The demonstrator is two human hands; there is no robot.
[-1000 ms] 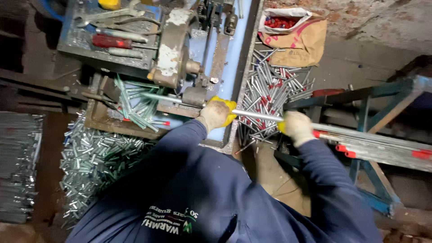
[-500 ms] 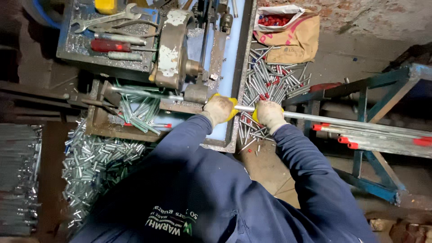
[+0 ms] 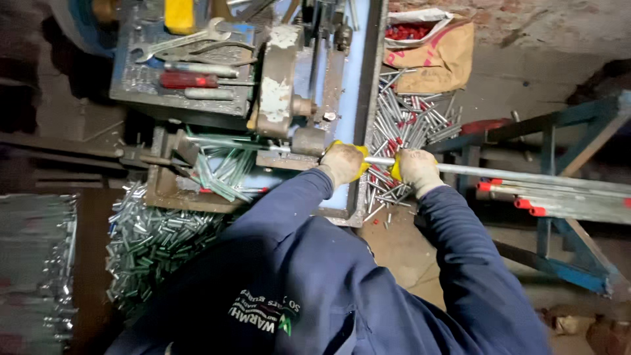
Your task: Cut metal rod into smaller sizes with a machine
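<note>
This is looking like a metal workshop. A greasy machine (image 3: 289, 98) is sitting by a wrench (image 3: 190, 39), heaps of short cut tubes (image 3: 158, 243) are lying around, and long pipes (image 3: 565, 190) are resting on a blue stand (image 3: 559, 263).

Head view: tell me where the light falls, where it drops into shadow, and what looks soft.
Head view: light falls brightest on the blue machine bed and on the metal tube gripped by the left hand and right hand; the left edge and upper right corner sink into deep shadow; the stacked pieces at far left look smeared, and frame edges bend slightly.
</note>
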